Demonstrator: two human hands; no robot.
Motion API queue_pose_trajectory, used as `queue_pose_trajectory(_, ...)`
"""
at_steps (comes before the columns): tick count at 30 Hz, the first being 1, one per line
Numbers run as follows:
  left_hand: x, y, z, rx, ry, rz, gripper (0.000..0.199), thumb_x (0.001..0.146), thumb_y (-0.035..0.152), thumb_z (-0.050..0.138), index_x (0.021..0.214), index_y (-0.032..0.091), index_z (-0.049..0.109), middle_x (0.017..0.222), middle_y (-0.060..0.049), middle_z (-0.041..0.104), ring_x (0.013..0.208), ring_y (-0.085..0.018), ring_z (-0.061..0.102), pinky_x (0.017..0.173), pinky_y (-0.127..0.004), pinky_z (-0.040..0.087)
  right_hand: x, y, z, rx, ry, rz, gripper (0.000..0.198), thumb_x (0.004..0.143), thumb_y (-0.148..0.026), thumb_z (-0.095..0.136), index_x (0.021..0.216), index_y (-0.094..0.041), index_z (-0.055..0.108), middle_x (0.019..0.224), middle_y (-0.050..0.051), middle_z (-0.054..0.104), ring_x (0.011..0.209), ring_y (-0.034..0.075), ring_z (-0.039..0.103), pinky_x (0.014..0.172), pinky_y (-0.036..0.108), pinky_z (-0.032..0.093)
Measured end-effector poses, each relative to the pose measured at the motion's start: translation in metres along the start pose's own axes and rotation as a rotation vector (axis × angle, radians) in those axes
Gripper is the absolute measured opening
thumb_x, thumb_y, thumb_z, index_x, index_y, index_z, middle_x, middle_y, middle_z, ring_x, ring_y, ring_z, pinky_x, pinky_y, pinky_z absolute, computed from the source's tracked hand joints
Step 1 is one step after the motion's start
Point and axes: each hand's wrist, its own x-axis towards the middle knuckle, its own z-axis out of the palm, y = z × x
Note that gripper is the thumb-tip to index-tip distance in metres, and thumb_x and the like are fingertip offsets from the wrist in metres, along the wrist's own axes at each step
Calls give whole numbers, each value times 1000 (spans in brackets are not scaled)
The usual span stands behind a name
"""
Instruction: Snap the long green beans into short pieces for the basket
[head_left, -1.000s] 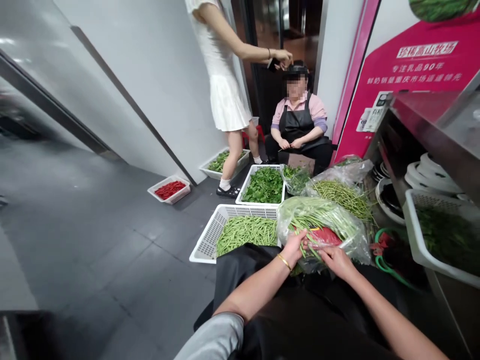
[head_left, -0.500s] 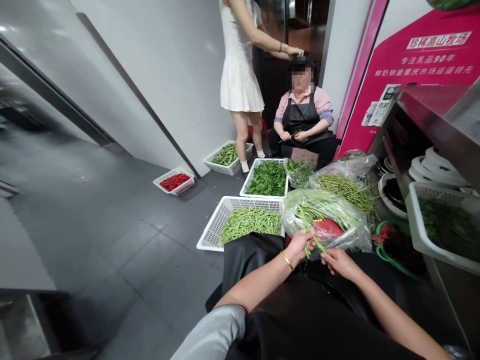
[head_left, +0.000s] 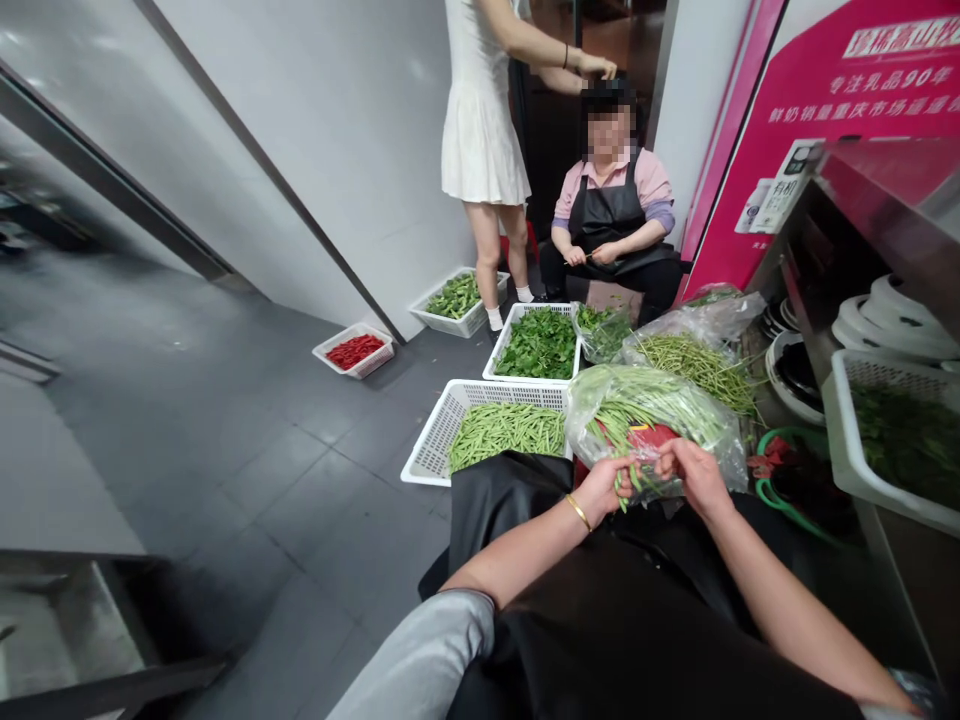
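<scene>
My left hand [head_left: 604, 488], with a gold bangle at the wrist, is closed round a few green beans [head_left: 625, 497] above my lap. Beside it, to the right, my right hand [head_left: 696, 474] is pinched at the fingertips; what is between them, if anything, is too small to make out. Just beyond both hands lies an open clear plastic bag [head_left: 720, 410] of long green beans [head_left: 660, 390], with something red showing in it. Left of the bag, short bean pieces [head_left: 506, 432] fill part of a white perforated basket [head_left: 429, 450].
Farther off stand a basket of leafy greens [head_left: 541, 343], a basket of cut green vegetables [head_left: 454, 297] and a small basket of red peppers [head_left: 355, 351]. A seated person [head_left: 611, 220] and a standing person [head_left: 486, 130] are ahead. At right is a shelf with stacked plates [head_left: 892, 318].
My right hand has risen from below the beans to the level of the bag's near side, right of my left hand. My left hand keeps its hold. The view has shifted slightly.
</scene>
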Motion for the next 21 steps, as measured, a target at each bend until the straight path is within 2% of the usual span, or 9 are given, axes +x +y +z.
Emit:
queue_pose_trajectory(2,-9,6,-6,27,-87,-78,13,79,20,58,72,9,57,45,4,41,31,-4,27,32,-16,14,-5,2,-8,-114,-395,171,46,70,-59,69,88,-17,68,63,3,65,58,17,61,57,29,49)
queue_pose_trajectory(3,-13,8,-10,57,-170,-90,13,79,22,58,75,9,59,43,6,37,30,-4,24,31,-16,14,-8,4,-9,-129,-500,238,48,67,-56,73,93,-16,68,65,3,66,58,16,61,55,28,48)
queue_pose_trajectory(5,-21,11,-17,108,-301,-43,14,78,24,58,78,10,60,41,7,35,29,-4,22,31,-16,13,-10,8,-4,-61,-459,280,54,69,-56,71,104,-16,65,68,3,67,55,14,60,48,23,44)
queue_pose_trajectory(8,-30,9,-22,191,-402,-31,15,75,26,61,77,10,60,40,6,38,28,-5,24,31,-17,14,1,12,15,-7,-268,182,48,79,-59,59,101,-16,62,60,0,63,45,11,52,42,22,39)
queue_pose_trajectory(10,-35,6,-21,207,-372,-43,16,74,27,62,74,11,58,39,7,37,28,-5,24,31,-18,14,15,15,26,-188,-200,70,40,84,-55,55,87,-16,62,56,1,61,46,13,53,46,24,42)
queue_pose_trajectory(12,-40,4,-18,202,-309,-55,17,73,28,64,70,12,56,38,7,35,28,-5,23,31,-17,13,27,19,27,-507,-72,-42,34,86,-48,54,78,-16,62,65,7,66,58,17,59,56,28,46)
queue_pose_trajectory(15,-47,6,-14,226,-258,-22,21,70,28,68,69,14,53,39,8,36,29,-5,29,33,-17,16,33,27,20,-877,80,-51,24,84,-37,57,79,-15,63,82,14,70,75,24,65,67,32,48)
queue_pose_trajectory(17,-48,9,-13,221,-183,83,26,67,30,72,72,15,51,44,6,45,33,-7,38,35,-18,23,25,32,21,-858,-12,103,23,84,-37,57,77,-15,61,70,11,68,67,23,65,63,32,48)
queue_pose_trajectory(21,-43,13,-14,291,29,337,37,60,36,79,76,15,53,49,7,48,37,-4,38,39,-18,26,-4,35,50,-477,-297,368,29,82,-44,59,70,-19,54,45,-2,56,39,15,54,44,26,44)
